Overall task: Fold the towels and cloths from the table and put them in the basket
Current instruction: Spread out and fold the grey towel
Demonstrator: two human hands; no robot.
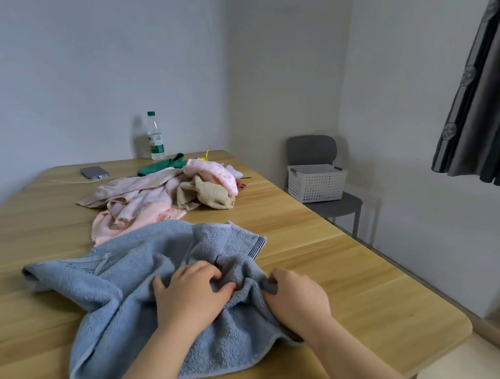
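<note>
Blue towel (pixel 118 276): crumpled on tabletop (pixel 345 272) — under both hands
Left hand (pixel 192 295): fingers clutch folds
Right hand (pixel 298 299): fingers pinch edge

Surface (pixel 330 273): one. Blue towel (pixel 124 297): one. Heaped beyond it: tan cloth (pixel 212 193), one; green cloth (pixel 162 166), one; pink cloths (pixel 137 196), at least three, exact count unclear. Bottle (pixel 155 137), phone (pixel 94 172), basket (pixel 316 183), chair (pixel 312 148): one each. Hands: two, left hand (pixel 189 296) and right hand (pixel 298 299).
</note>
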